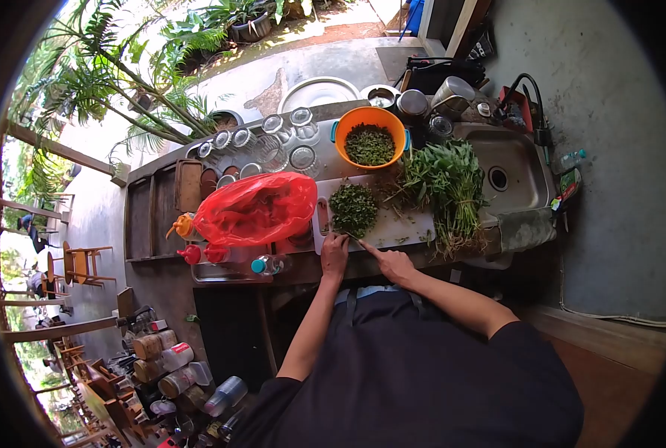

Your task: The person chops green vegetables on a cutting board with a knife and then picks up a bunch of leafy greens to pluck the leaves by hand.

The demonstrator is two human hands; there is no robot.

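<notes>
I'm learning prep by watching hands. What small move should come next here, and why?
Perhaps the left hand should gather the leafy heap more tightly: it is right beside it, the heap reaches near the white board's near edge, and the orange bowl beyond holds similar small greens.

The left hand is at the front edge of the white cutting board, just beside a pile of chopped greens. The right hand points toward it. An orange bowl of greens stands behind on the bench.
</notes>
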